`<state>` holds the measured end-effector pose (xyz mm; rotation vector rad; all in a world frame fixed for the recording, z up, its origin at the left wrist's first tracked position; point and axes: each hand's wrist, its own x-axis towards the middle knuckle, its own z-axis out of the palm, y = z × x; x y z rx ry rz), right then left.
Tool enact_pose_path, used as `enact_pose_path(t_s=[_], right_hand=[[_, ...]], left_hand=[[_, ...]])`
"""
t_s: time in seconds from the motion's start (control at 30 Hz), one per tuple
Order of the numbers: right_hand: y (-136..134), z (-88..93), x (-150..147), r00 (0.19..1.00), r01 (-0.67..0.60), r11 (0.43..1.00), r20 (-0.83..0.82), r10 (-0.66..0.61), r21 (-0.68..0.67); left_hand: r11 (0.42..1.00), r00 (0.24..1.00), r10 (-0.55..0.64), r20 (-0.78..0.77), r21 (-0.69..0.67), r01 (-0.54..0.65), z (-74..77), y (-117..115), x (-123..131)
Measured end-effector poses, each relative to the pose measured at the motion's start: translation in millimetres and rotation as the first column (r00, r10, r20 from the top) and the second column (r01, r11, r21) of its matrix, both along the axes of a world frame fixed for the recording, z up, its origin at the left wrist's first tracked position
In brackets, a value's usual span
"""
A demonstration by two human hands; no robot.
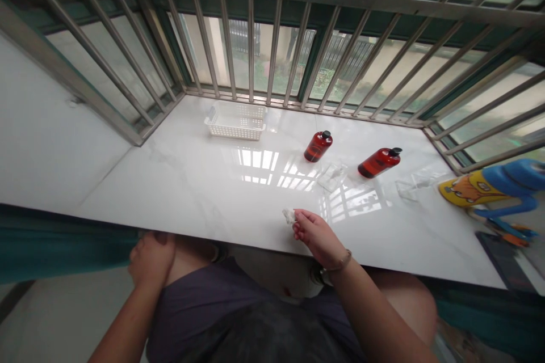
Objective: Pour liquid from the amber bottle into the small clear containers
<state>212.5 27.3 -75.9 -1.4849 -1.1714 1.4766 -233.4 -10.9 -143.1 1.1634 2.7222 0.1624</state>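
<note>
My right hand [313,232] is closed in a pinch on a small crumpled white tissue [289,215], held just over the near part of the white marbled tabletop [179,181]. A bracelet circles that wrist. My left hand [152,258] lies on my left knee by the table's front edge, holding nothing, its fingertips partly hidden. Beyond my right hand a red bottle with a black cap [318,147] stands on the table. Farther right is a second red bottle [378,163], also black-capped. A clear plastic piece [332,176] lies between the tissue and the bottles.
A white perforated basket [235,122] sits at the back left, near the barred window [276,39]. At the right are another clear piece [407,188], a yellow and blue bottle [481,186] and a dark flat object [496,255]. The table's front edge runs above my legs.
</note>
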Motion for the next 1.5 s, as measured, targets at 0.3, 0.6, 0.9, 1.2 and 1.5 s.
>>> enact_pose_path(t_s=[0.3, 0.6, 0.9, 1.2, 1.5], right_hand=[[32, -8.9, 24, 0.862, -0.035, 0.965, 0.496, -0.102, 0.258], [134, -12.3, 25, 0.573, -0.103, 0.952, 0.799, -0.179, 0.287], [116, -17.9, -44, 0.546, -0.322, 0.914, 0.837, -0.033, 0.246], [88, -12.6, -28, 0.701, -0.323, 0.925, 0.708, 0.091, 0.201], [95, -14.7, 0, 0.642, -0.181, 0.927, 0.754, -0.141, 0.328]], left_hand=[[1.000, 1.000, -0.002, 0.000, -0.005, 0.002, 3.1, 0, 2], [1.000, 1.000, 0.012, 0.001, -0.014, -0.012, 4.4, 0, 3], [1.000, 1.000, 0.016, -0.015, -0.009, -0.016, 3.8, 1, 4], [1.000, 1.000, 0.006, -0.021, -0.018, -0.006, 3.4, 0, 3], [1.000, 1.000, 0.004, -0.010, -0.016, -0.005, 2.0, 0, 2]])
